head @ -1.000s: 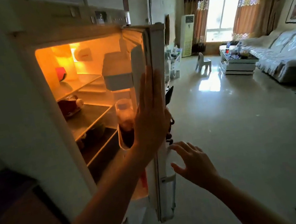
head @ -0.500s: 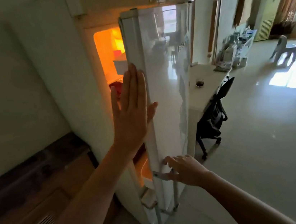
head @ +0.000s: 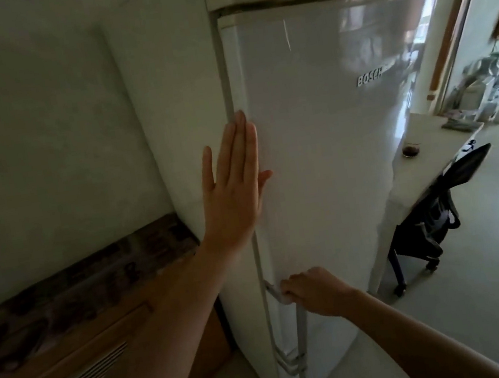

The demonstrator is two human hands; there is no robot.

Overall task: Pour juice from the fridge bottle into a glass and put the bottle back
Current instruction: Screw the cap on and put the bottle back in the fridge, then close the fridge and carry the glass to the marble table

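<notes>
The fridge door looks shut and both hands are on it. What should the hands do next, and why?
Probably let go and step away. The fridge door sits flush with no light showing at its edge, the left hand lies flat against it, and the right hand grips the handle. A glass with dark liquid already stands on the counter, so nothing seems left.
</notes>
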